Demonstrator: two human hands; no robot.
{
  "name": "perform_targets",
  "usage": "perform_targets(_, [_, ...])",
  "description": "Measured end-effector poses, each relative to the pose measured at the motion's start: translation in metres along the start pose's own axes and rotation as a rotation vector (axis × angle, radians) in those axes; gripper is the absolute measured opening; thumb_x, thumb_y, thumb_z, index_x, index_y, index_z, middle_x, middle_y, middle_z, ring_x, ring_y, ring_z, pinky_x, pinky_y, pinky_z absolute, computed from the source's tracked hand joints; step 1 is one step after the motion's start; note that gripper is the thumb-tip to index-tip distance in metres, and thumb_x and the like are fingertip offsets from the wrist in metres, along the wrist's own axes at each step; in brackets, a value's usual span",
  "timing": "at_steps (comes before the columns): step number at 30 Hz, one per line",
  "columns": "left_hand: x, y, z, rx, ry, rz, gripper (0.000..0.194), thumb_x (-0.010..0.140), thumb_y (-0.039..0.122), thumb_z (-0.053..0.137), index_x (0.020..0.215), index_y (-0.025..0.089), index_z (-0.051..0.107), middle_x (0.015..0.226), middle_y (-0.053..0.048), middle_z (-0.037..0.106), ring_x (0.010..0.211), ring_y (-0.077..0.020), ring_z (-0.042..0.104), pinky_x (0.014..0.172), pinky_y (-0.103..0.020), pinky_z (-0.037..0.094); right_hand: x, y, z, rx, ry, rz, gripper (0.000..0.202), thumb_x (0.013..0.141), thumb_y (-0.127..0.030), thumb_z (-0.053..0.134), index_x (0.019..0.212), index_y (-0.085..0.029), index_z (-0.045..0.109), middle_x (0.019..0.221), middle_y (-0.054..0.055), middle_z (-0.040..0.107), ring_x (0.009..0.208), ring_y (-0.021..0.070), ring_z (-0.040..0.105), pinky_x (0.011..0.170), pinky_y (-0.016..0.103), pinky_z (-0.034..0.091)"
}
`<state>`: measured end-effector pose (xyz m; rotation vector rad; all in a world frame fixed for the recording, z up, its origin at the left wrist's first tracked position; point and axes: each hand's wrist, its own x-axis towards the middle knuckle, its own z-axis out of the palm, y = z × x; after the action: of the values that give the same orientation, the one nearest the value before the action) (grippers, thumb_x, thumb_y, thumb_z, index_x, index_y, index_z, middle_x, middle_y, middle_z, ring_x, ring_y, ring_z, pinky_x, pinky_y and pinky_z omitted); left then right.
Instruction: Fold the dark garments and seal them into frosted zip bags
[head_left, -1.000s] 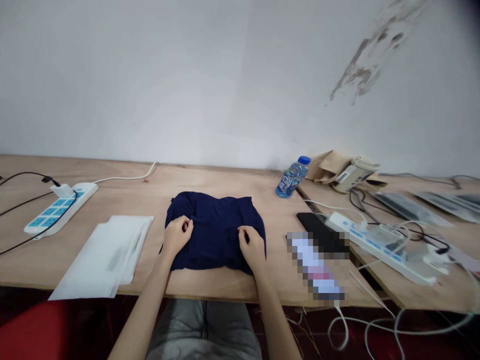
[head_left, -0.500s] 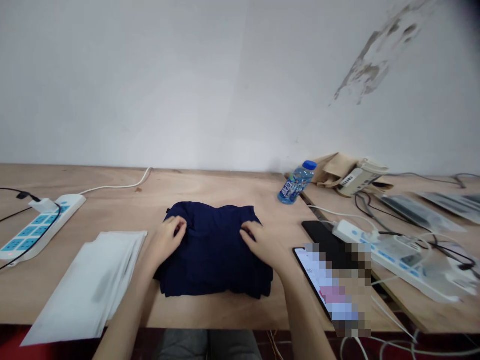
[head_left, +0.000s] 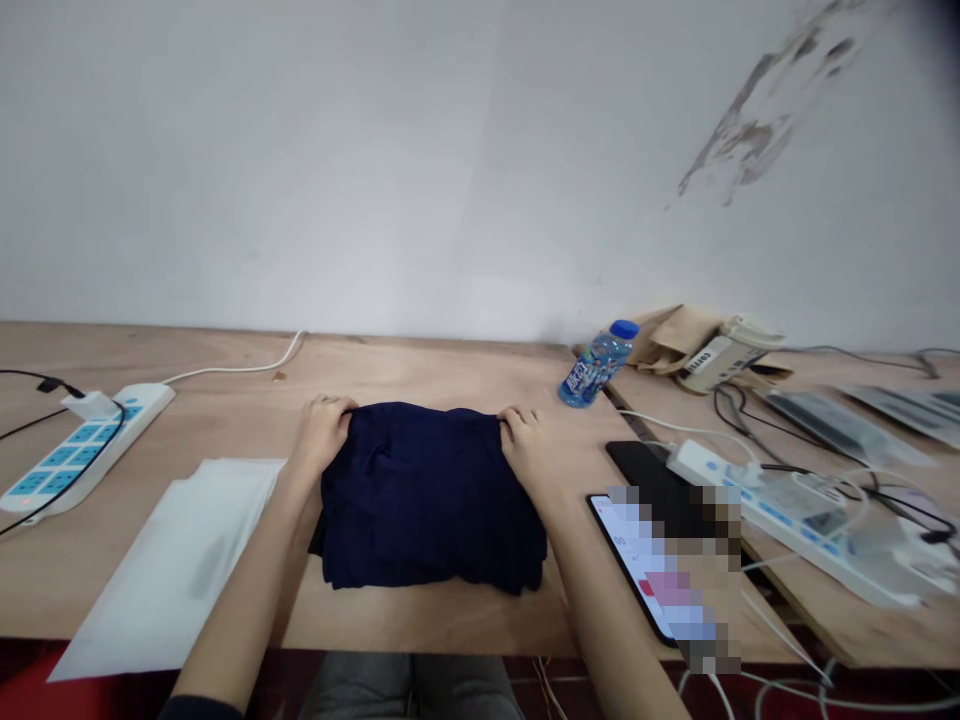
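A folded navy blue garment (head_left: 435,500) lies flat on the wooden table in front of me, its surface slightly creased. My left hand (head_left: 328,425) is at its far left corner, fingers curled over the edge and closed on the fabric. At the far right corner, my right hand (head_left: 523,437) grips the cloth between thumb and bent fingers. Both forearms run along the garment's sides, and the fingertips are partly hidden.
White paper-like sheets (head_left: 169,570) lie left, near a power strip (head_left: 142,410). To the right are a blue-capped bottle (head_left: 598,365), a lit phone (head_left: 622,545), a black flat object (head_left: 649,480) and another power strip (head_left: 787,525) with cables. A coffee cup (head_left: 724,360) lies behind.
Both hands have moved away from me, from the garment's upper surface to its far corners, and now grip there. The garment's far edge looks straighter.
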<state>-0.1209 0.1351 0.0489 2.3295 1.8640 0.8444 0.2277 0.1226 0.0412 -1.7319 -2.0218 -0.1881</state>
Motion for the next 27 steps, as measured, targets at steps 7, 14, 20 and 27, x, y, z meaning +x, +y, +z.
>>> perform_targets(7, [-0.077,0.010,-0.031,-0.233,0.172,-0.167,0.017,0.084,0.028,0.054,0.091,0.025,0.069,0.093,0.000,0.073,0.072,-0.0175,0.066,0.069,-0.029,0.052,-0.079,-0.021,-0.048,0.355,0.187,0.257,0.030,0.095,-0.037,0.042,0.110,-0.023,0.063,0.097,0.007,0.072,0.080,0.0223,0.067,0.069,0.032,0.049])
perform_targets(14, [-0.171,0.015,-0.011,-0.438,0.238,-0.329,0.014,0.086,0.033,0.052,0.088,0.022,0.061,0.118,-0.007,0.069,0.101,-0.0224,0.068,0.089,-0.037,0.053,-0.175,-0.039,-0.046,0.339,0.266,0.203,0.024,0.093,-0.034,0.049,0.107,-0.023,0.065,0.094,0.006,0.073,0.078,0.0198,0.068,0.079,0.033,0.054])
perform_targets(20, [-0.212,0.015,-0.002,-0.150,0.221,-0.220,0.018,0.087,0.025,0.047,0.092,0.024,0.065,0.119,-0.007,0.066,0.112,-0.0270,0.060,0.098,-0.048,0.046,-0.210,-0.042,-0.039,0.424,0.071,0.163,0.022,0.092,-0.034,0.052,0.100,-0.023,0.070,0.099,0.006,0.075,0.087,0.0222,0.071,0.077,0.033,0.058])
perform_targets(27, [-0.174,0.020,0.000,-0.115,0.272,-0.112,0.032,0.091,0.029,0.046,0.120,0.024,0.059,0.132,-0.008,0.059,0.123,-0.0257,0.053,0.106,-0.046,0.040,-0.148,-0.038,-0.039,0.304,0.148,0.078,0.033,0.093,-0.032,0.047,0.117,-0.018,0.065,0.123,0.013,0.065,0.113,0.0278,0.062,0.096,0.045,0.051])
